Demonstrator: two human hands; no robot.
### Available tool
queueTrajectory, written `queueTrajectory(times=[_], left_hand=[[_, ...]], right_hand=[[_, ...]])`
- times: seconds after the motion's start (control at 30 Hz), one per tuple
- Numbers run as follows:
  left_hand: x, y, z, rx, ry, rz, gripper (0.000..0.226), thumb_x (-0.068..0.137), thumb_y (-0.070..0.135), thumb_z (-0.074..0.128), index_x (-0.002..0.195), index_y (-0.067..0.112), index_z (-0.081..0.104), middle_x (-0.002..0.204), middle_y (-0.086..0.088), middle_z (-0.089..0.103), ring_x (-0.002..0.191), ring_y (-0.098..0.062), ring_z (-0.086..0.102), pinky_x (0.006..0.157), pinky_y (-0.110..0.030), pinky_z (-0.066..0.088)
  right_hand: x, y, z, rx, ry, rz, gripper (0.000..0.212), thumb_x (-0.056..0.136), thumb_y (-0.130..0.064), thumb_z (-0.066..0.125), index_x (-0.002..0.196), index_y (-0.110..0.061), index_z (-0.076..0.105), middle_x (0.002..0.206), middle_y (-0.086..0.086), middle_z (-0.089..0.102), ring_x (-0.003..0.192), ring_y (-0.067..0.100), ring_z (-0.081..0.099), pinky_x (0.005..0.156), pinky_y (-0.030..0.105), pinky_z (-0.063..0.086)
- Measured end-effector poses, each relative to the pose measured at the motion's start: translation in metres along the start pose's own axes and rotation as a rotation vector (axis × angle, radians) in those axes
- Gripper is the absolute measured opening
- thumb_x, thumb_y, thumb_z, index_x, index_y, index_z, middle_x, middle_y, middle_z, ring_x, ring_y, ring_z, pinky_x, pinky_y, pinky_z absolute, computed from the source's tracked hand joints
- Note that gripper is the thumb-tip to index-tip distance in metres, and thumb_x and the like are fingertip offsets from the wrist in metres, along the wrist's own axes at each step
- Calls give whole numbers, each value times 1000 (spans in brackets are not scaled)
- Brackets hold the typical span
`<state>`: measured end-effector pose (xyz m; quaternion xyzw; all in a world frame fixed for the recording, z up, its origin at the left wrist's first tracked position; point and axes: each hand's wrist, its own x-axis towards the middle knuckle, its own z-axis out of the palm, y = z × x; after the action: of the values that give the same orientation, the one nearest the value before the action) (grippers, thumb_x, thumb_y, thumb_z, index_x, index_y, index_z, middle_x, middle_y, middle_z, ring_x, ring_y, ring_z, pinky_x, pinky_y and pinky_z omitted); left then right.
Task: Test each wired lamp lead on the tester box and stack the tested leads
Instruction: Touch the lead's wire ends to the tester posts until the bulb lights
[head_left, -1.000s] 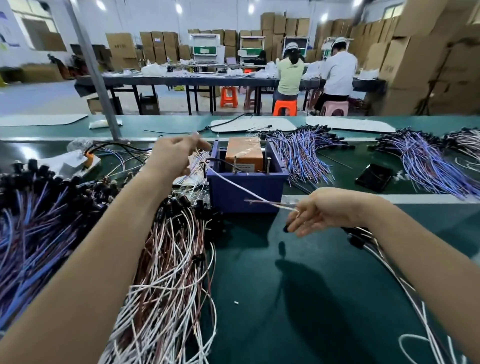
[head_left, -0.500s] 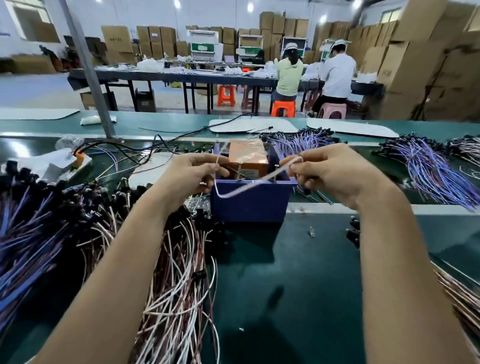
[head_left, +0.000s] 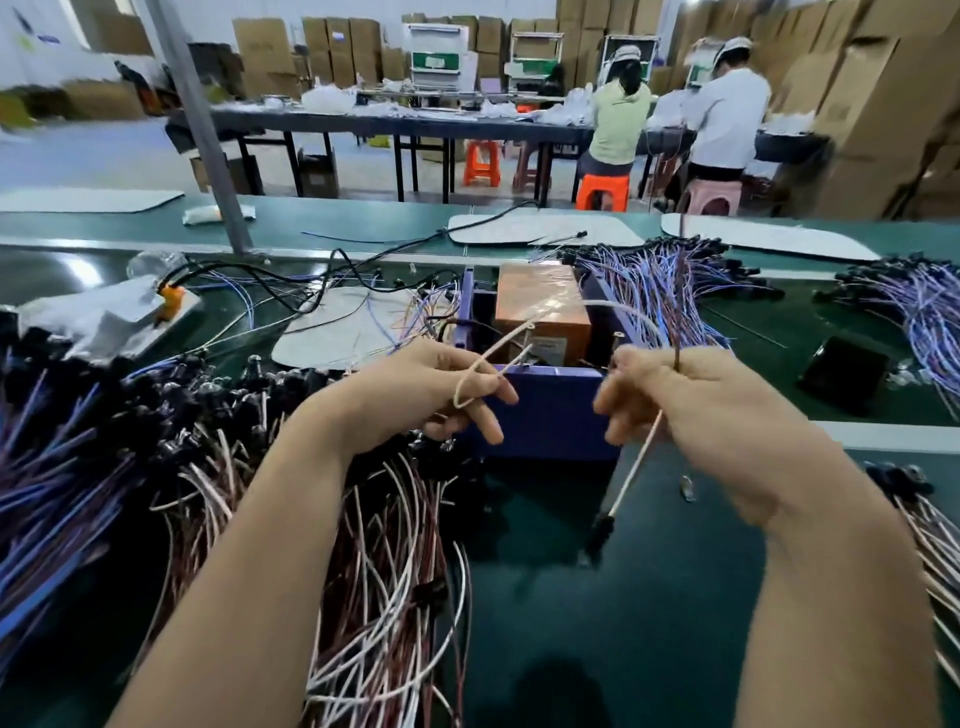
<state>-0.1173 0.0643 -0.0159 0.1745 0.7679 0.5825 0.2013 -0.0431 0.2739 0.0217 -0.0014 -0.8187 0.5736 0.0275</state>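
Observation:
The blue tester box (head_left: 550, 415) with an orange block (head_left: 540, 306) inside stands mid-table. In front of it my left hand (head_left: 431, 395) pinches the looped white wire end of a lamp lead (head_left: 493, 358), its bare tips near the box's metal pins. My right hand (head_left: 696, 405) grips the same lead's wires; a brown wire rises from the fist and the white stretch hangs down to a small black lamp holder (head_left: 600, 530). A heap of white and red-brown leads (head_left: 384, 571) lies below my left arm.
Blue-purple lead bundles lie at the left (head_left: 47, 493), behind the box (head_left: 670, 296) and at the far right (head_left: 924, 312). More white leads (head_left: 935, 561) lie at the right edge. A black phone (head_left: 844, 374) lies right of the box. Two people sit at a far table.
Both hands dropped slightly toward me from over the box. The lead, stretched between them before, now loops at the left hand and hangs from the right with its lamp holder dangling.

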Motion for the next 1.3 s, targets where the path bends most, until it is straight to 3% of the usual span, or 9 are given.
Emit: queueTrajectory(times=[0.13, 0.23, 0.33, 0.4, 0.47, 0.7, 0.87, 1.07, 1.3], left_hand=[[0, -2, -4, 14, -19, -38, 21, 94, 11, 55, 86, 9, 74, 88, -14, 74, 39, -4, 36, 37, -12, 29], [-2, -2, -5, -7, -12, -37, 17, 94, 8, 55, 95, 7, 72, 89, -13, 75, 42, -4, 42, 39, -11, 34], [-2, -2, -5, -61, -40, -56, 18, 94, 1, 54, 105, 5, 67, 87, -16, 74, 43, -5, 48, 42, -13, 41], [-2, -2, -5, -64, -45, -70, 21, 93, -1, 53, 107, 7, 67, 88, -17, 74, 44, -5, 49, 44, -13, 42], [-2, -2, -4, -52, -44, -75, 21, 93, -2, 53, 105, 7, 67, 88, -17, 74, 43, -4, 49, 43, -13, 42], [-1, 0, -1, -25, -52, -54, 16, 95, 8, 54, 98, 2, 69, 92, -14, 74, 47, -3, 52, 45, -12, 43], [-3, 3, 1, -27, -56, -57, 18, 95, 12, 55, 93, 2, 69, 91, -15, 74, 49, -5, 54, 47, -13, 44], [-3, 10, 10, 114, 34, -102, 25, 95, 14, 55, 81, 0, 69, 76, -15, 73, 50, -12, 62, 46, -16, 47], [-2, 16, 17, 165, 153, -63, 31, 95, 16, 55, 75, -3, 66, 61, -13, 69, 46, -16, 62, 42, -19, 47]], right_hand=[[4, -1, 4, 561, -35, -97, 23, 97, -1, 42, 102, -12, 62, 63, 1, 57, 44, 12, 37, 41, 20, 24], [4, 3, -3, 711, -281, -220, 44, 76, -5, 62, 117, -20, 63, 75, -2, 55, 53, 10, 27, 44, 18, 20], [2, 8, -10, 801, -350, -343, 57, 60, -27, 76, 115, -33, 66, 92, -6, 58, 64, 11, 31, 47, 19, 25], [2, 6, -10, 874, -288, -361, 54, 61, -69, 71, 102, -34, 70, 92, -7, 59, 63, 8, 36, 47, 19, 24], [2, 5, -10, 859, -176, -340, 55, 63, -78, 50, 82, -30, 70, 87, -8, 59, 58, 6, 38, 44, 14, 26], [2, 7, -12, 788, -113, -336, 31, 60, -53, 71, 61, -23, 63, 74, -8, 56, 59, 6, 38, 51, 21, 20], [5, 10, -12, 723, -37, -232, 19, 77, -30, 59, 62, -18, 62, 67, -3, 59, 61, 9, 51, 57, 17, 49], [10, 21, -13, 345, 103, -61, 18, 93, -1, 53, 85, -16, 55, 52, 0, 61, 42, 8, 46, 41, 17, 40], [10, 24, -17, 268, 134, 31, 23, 94, -13, 55, 79, -16, 72, 52, -3, 48, 43, 7, 27, 39, 14, 20]])
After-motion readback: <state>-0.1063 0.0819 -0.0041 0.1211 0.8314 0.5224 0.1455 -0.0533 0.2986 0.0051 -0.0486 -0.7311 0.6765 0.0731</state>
